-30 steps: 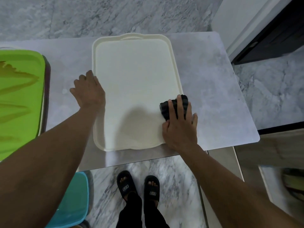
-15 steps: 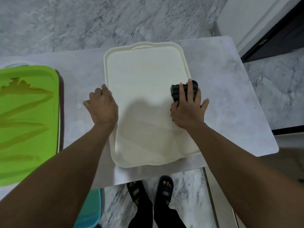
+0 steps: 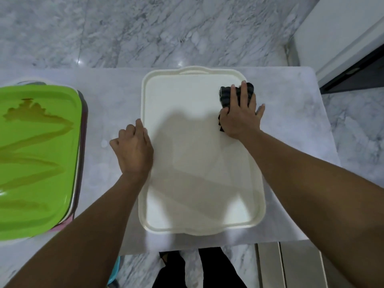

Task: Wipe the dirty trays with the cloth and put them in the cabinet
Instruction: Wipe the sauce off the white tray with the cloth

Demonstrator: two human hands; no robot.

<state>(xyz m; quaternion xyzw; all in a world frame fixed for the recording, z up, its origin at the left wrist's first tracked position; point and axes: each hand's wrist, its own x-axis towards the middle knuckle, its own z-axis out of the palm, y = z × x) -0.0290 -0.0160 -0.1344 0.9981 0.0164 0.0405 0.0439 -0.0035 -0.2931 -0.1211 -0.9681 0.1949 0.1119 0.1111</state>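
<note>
A cream white tray (image 3: pixel 187 113) lies flat on the marble table, its long side running away from me. My right hand (image 3: pixel 241 117) presses a bunched black cloth (image 3: pixel 227 96) onto the tray's far right corner, fingers spread over the cloth. My left hand (image 3: pixel 133 150) rests on the tray's left rim at mid-length, holding it still. At the left a green tray (image 3: pixel 39 163) with brown zigzag smears lies on top of other stacked trays, whose edges show at its right side.
The marble table (image 3: pixel 295 142) ends just past the white tray's near edge. A white cabinet (image 3: pixel 340 36) with a dark opening stands at the far right. My feet and marble floor show below the table edge, with a teal object at lower left.
My right hand has slid the cloth along the tray's right side from the near end to the far corner. My left hand has stayed on the left rim.
</note>
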